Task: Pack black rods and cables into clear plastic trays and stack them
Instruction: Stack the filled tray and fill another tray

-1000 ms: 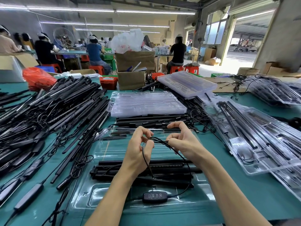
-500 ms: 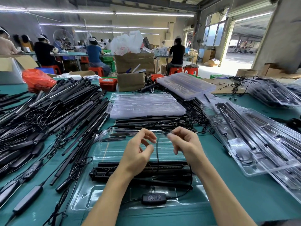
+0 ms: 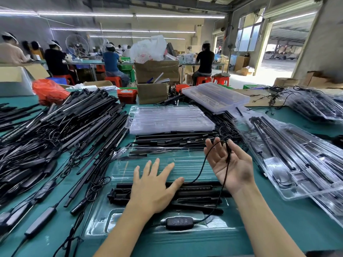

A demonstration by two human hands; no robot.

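Note:
A clear plastic tray (image 3: 115, 184) lies open before me on the green table. Black rods (image 3: 200, 191) lie across its middle, and a black controller (image 3: 179, 222) sits in its near pocket. My left hand (image 3: 154, 186) hovers palm down over the rods with fingers spread. My right hand (image 3: 230, 164) is palm up with straight fingers. A thin black cable (image 3: 204, 160) is draped over those fingers and runs down to the controller.
A large heap of loose black rods and cables (image 3: 55, 130) fills the left. A stack of empty clear trays (image 3: 170, 118) lies beyond my tray, another (image 3: 215, 96) farther back. Packed trays (image 3: 289, 154) lie at right. Cardboard boxes (image 3: 154, 80) and seated workers are behind.
Both hands held the cable in curled fingers close together. Now the left hand has let go and spread flat over the rods; the right hand has opened palm up with the cable draped over it.

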